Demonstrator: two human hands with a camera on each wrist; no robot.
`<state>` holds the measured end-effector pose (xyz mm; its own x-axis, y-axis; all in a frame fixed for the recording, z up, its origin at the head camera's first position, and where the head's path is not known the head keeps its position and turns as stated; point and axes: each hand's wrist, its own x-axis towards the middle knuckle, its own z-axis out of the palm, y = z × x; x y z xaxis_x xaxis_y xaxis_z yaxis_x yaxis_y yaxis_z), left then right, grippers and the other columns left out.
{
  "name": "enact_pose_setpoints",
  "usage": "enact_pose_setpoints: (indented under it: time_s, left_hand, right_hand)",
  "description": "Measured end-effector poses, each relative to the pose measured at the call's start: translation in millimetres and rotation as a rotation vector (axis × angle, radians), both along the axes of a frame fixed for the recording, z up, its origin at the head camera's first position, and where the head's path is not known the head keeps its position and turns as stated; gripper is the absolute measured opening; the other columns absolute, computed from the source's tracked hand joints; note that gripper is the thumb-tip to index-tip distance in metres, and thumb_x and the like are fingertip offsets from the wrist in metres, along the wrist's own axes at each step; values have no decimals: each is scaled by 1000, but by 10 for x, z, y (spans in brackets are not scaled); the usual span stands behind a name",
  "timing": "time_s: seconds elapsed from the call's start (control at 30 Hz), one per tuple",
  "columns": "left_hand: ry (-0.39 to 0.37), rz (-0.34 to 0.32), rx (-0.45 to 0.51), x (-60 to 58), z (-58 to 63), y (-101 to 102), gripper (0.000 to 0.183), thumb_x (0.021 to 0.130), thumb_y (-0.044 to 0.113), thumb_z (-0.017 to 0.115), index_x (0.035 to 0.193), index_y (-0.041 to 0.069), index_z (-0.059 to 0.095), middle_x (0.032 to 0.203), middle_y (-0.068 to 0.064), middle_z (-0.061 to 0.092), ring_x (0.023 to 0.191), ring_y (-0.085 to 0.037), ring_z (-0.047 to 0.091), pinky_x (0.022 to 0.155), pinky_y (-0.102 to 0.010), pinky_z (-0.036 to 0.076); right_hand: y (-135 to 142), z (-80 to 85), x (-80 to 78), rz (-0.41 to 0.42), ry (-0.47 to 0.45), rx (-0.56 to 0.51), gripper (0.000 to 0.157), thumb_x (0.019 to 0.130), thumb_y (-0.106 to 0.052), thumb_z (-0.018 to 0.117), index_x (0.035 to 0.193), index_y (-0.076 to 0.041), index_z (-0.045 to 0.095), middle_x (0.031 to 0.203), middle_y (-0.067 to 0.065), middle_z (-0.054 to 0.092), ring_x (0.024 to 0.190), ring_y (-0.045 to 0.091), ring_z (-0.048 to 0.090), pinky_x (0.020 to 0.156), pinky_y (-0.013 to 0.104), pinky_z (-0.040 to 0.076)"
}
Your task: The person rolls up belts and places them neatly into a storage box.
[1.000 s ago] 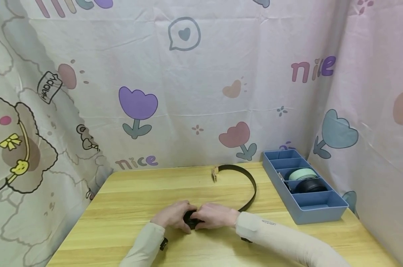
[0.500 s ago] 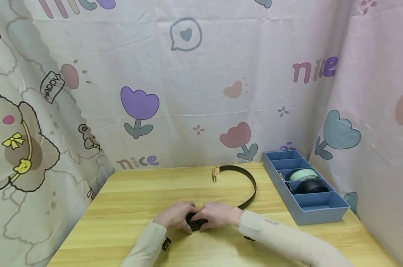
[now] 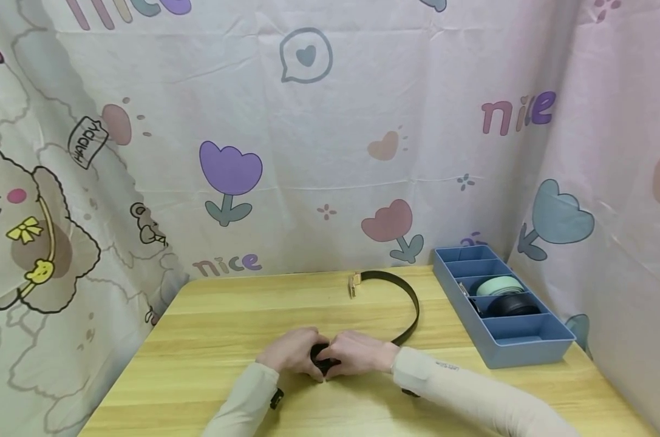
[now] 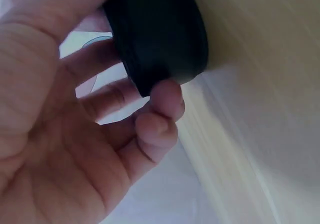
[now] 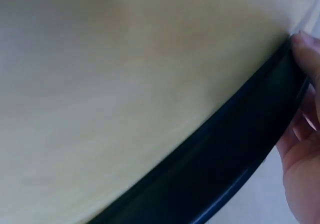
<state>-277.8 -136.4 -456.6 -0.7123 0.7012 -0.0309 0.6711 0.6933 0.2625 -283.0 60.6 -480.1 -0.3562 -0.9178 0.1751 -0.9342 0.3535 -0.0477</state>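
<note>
A dark belt lies on the wooden table, partly wound into a black coil that stands on its edge between the two hands. My left hand curls around the coil's left side, thumb and fingers on its outer face and edge. From the right, my right hand pinches the belt where the strap meets the coil; in the right wrist view its thumb presses on the strap. The unwound length curves away to the back right and ends in a gold-coloured buckle.
A blue-grey divided box stands at the table's right side. In its compartments are a mint-green coiled belt and a black coiled belt. A printed curtain hangs behind the table and along both sides.
Both hands and the coil have edged slightly to the right, and the fingers have shifted a little around the coil. The buckle end keeps its place on the table.
</note>
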Motion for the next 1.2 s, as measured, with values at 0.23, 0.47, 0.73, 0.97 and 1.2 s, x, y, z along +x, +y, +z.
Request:
enact_pose_setpoints:
  time_s: [0.23,0.47,0.73,0.97,1.2]
  left_hand:
    - [-58,-58,29,-19,33,-60,56,59,23,92,111,24,70,96,12,60,86,-4,54,80,-24,47]
    - [-20,59,38,12,-3,-3,55,59,46,91,98,16,66,87,7,59,76,-5,51,70,-23,46]
    - [5,19,9,-25,-32,8,49,62,36,91,101,20,68,91,9,58,80,-5,52,76,-25,47]
    - [-24,-65,23,-64,-11,-26,53,61,26,91,108,22,68,97,14,58,88,-3,54,84,-24,47]
    - [-20,13,16,-23,-18,0,49,62,45,90,96,20,65,86,9,55,74,-4,49,69,-22,44]
  right_hand:
    - [119,-8,-75,-1,16,17,41,90,-37,69,127,-22,63,118,-11,68,97,-6,62,81,11,48]
    - [54,-24,-2,-38,37,-34,19,89,-34,71,103,-23,67,88,-14,69,68,-11,49,59,5,37]
    - [102,-5,-35,-21,-21,-32,25,90,-37,68,111,-23,66,93,-15,68,73,-10,52,65,6,40]
    - [162,3,-84,-36,38,5,38,89,-38,69,124,-24,64,114,-12,69,98,-5,62,81,13,48]
    - [104,-22,-48,-62,42,-10,33,87,-35,71,117,-23,67,104,-13,71,86,-8,60,73,8,45]
